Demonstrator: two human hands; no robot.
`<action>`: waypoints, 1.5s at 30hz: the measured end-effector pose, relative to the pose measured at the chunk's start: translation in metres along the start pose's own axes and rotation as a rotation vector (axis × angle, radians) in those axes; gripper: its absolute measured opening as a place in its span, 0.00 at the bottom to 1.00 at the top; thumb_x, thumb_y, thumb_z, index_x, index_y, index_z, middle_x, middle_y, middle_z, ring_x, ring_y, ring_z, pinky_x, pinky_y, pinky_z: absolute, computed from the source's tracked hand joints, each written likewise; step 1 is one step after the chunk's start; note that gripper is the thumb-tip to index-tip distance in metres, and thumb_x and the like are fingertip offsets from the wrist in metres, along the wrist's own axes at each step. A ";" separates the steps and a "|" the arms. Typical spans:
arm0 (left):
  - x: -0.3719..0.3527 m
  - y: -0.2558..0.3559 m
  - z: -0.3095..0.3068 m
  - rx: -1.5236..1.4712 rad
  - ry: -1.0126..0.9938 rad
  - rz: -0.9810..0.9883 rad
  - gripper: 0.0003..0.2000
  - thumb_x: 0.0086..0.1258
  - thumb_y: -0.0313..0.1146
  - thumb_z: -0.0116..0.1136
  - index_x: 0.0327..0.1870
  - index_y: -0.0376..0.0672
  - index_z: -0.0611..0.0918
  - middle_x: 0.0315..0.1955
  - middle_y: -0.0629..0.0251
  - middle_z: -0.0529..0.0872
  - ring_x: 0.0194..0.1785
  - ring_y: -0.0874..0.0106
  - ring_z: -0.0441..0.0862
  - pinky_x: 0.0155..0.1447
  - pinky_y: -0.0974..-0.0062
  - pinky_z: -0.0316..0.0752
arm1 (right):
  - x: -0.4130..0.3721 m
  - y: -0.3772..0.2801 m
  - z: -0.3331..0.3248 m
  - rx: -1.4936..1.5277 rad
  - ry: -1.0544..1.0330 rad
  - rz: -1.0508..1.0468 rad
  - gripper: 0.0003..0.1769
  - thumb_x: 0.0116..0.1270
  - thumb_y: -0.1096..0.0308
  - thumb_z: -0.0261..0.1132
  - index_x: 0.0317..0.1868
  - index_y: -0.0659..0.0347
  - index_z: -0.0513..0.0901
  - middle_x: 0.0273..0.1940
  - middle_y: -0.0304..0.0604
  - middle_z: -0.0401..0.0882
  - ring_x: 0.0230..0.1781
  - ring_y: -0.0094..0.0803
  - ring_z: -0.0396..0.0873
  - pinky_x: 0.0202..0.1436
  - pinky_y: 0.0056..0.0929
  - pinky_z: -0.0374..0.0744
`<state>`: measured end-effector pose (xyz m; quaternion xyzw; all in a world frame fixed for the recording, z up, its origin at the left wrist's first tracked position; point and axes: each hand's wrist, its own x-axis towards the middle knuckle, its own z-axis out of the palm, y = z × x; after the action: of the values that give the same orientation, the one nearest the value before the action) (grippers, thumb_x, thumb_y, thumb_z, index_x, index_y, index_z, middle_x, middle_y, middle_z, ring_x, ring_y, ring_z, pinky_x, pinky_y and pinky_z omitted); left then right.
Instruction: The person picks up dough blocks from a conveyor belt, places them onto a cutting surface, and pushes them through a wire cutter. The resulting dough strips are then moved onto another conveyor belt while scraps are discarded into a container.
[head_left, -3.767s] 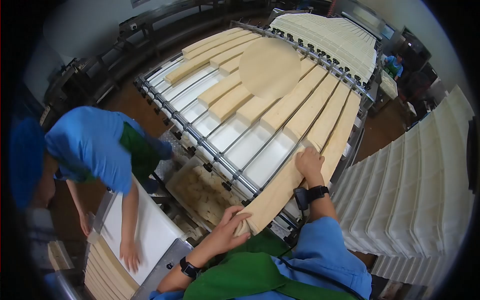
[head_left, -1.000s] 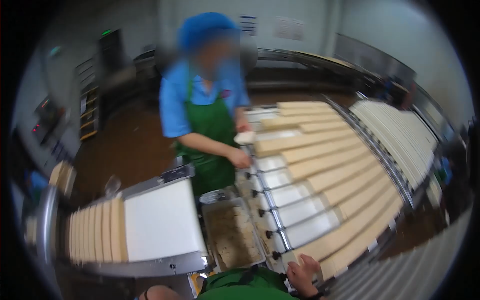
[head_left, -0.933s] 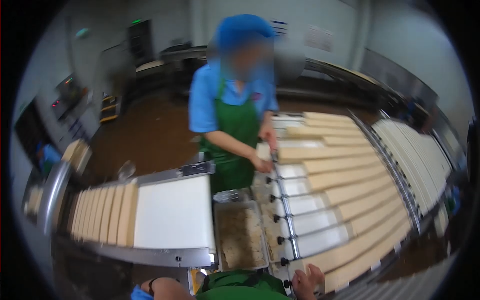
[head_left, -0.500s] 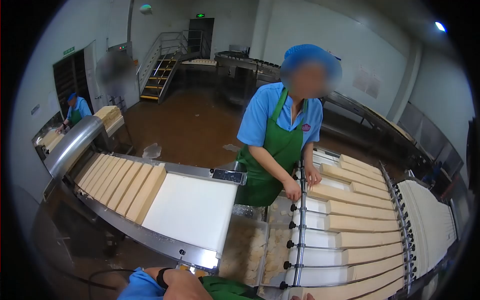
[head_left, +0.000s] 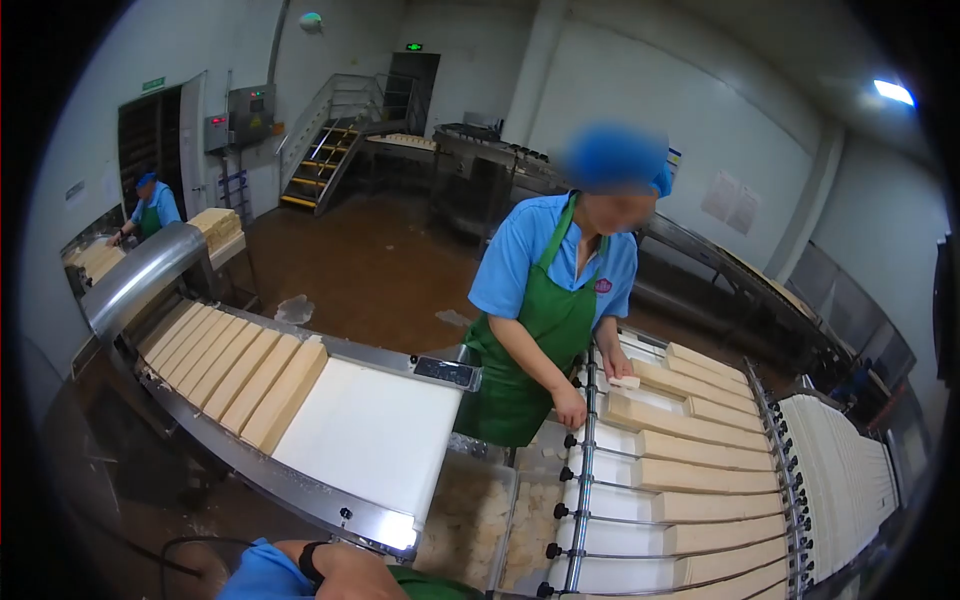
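Observation:
At the bottom edge, my left hand (head_left: pixel 357 574) shows only partly, past a black wristband (head_left: pixel 311 562); its fingers are cut off. It is nearest the metal side rail (head_left: pixel 330 508) of the left conveyor. My right hand is out of the frame. Long pale beige bars (head_left: pixel 705 475) lie in lanes between thin metal rods on the right conveyor. More bars (head_left: pixel 285 397) stand side by side on the left conveyor, leaning against one another. Beneath the gap between conveyors, bins (head_left: pixel 510 540) hold pale flat scraps.
Across the right conveyor a co-worker in a green apron (head_left: pixel 540 345) holds a small pale piece (head_left: pixel 625 382). A metal crossbar with black knobs (head_left: pixel 586 450) spans the lanes. Another worker (head_left: pixel 155 207) stands far left. Metal stairs (head_left: pixel 325 165) rise at the back.
My view has tilted and shifted slightly right. Fingers seen at the bottom edge are gone. The co-worker has lifted a small pale piece, and the other hand has moved down along the crossbar.

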<state>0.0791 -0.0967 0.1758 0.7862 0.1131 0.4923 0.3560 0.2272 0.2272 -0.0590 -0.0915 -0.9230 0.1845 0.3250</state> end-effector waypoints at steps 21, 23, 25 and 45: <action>0.004 0.001 -0.004 0.003 0.068 -0.008 0.25 0.70 0.54 0.58 0.45 0.35 0.85 0.45 0.53 0.83 0.39 0.57 0.77 0.41 0.62 0.69 | -0.023 -0.002 0.002 -0.143 -0.041 -0.005 0.10 0.63 0.71 0.66 0.46 0.55 0.84 0.60 0.65 0.71 0.62 0.58 0.66 0.66 0.55 0.61; -0.001 -0.001 -0.003 -0.025 0.028 -0.024 0.25 0.70 0.54 0.59 0.44 0.35 0.85 0.44 0.53 0.83 0.39 0.56 0.77 0.41 0.62 0.69 | -0.021 0.001 0.002 -0.176 -0.115 0.000 0.10 0.63 0.71 0.66 0.46 0.54 0.84 0.59 0.66 0.71 0.62 0.58 0.67 0.65 0.54 0.62; -0.002 -0.002 -0.003 -0.026 0.084 -0.050 0.24 0.70 0.54 0.59 0.44 0.37 0.85 0.44 0.53 0.83 0.40 0.56 0.78 0.41 0.61 0.69 | -0.024 0.008 0.005 -0.142 -0.089 -0.009 0.10 0.63 0.71 0.65 0.46 0.54 0.84 0.59 0.66 0.71 0.62 0.58 0.67 0.65 0.53 0.62; -0.058 -0.038 -0.013 0.061 0.432 -0.393 0.14 0.76 0.37 0.54 0.48 0.34 0.83 0.54 0.50 0.81 0.58 0.55 0.77 0.61 0.61 0.71 | -0.025 0.012 0.006 -0.085 -0.056 0.003 0.10 0.64 0.74 0.62 0.46 0.57 0.84 0.60 0.67 0.70 0.63 0.61 0.64 0.66 0.55 0.61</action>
<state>0.0464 -0.0939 0.1136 0.6366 0.3511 0.5665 0.3881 0.2431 0.2293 -0.0817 -0.1014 -0.9385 0.1482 0.2948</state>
